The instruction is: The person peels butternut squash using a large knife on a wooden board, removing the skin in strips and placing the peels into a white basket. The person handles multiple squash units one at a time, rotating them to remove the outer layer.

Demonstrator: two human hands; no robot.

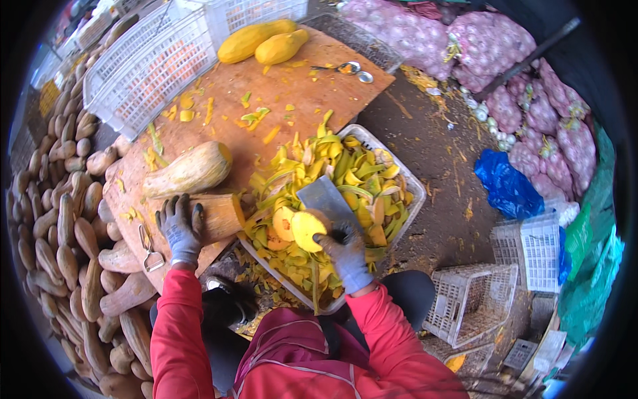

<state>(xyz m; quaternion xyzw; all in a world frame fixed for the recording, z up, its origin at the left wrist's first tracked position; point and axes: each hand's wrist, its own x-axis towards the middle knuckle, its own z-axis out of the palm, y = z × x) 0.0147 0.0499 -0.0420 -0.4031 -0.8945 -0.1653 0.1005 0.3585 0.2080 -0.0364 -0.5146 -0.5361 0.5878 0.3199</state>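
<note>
My left hand [179, 224], in a grey glove with dark fingertips, presses on a tan squash [222, 214] lying on the orange-brown board. The squash's right end is cut flat. Right behind it lies a whole unpeeled squash [192, 169]. My right hand [345, 249], gloved too, grips a cleaver [329, 197] with its broad blade pointing away from me. Its thumb also touches a round yellow squash end piece [306, 230]; the cleaver's handle is hidden by the hand. Both are above a white crate [413, 199] heaped with yellow-green peelings [369, 174].
Two peeled yellow squashes [259, 42] and metal spoons [354, 70] lie at the board's [294, 95] far side. A peeler [151, 254] rests near its left edge. Unpeeled squashes [75, 239] are piled left, a white crate [149, 75] stands behind, and onion sacks [493, 45] lie right.
</note>
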